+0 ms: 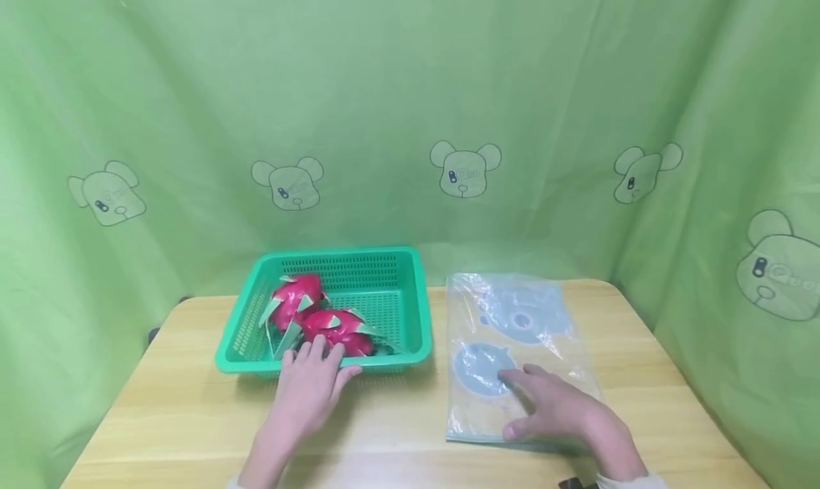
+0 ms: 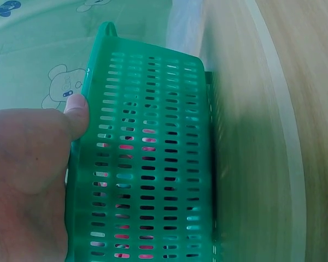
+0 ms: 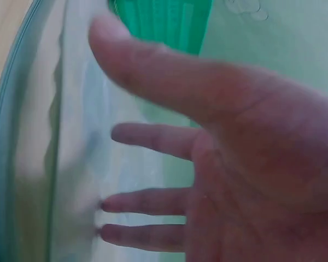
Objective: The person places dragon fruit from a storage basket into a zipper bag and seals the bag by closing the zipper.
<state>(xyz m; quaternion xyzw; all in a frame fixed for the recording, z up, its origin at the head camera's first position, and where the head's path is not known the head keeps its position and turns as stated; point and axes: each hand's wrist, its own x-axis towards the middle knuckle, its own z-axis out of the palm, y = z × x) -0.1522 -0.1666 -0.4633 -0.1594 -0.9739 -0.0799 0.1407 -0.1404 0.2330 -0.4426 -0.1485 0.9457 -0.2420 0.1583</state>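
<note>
My left hand (image 1: 309, 382) lies over the near rim of a green plastic basket (image 1: 419, 311), its fingertips reaching just past the edge. In the left wrist view the thumb (image 2: 76, 109) rests along that rim, while the other fingers are hidden. Inside the basket are two pink dragon fruits, one (image 1: 339, 330) close to my fingertips and another (image 1: 299, 300) behind it. My right hand (image 1: 554, 403), fingers spread, is over a clear plastic bag (image 1: 474, 421) with blue printed shapes. The bag lies flat to the right of the basket.
The wooden table (image 1: 179, 396) carries both basket and bag. Green curtains (image 1: 384, 83) with printed bear heads hang behind and on both sides. A small dark object (image 1: 570, 483) shows by the right wrist at the front edge.
</note>
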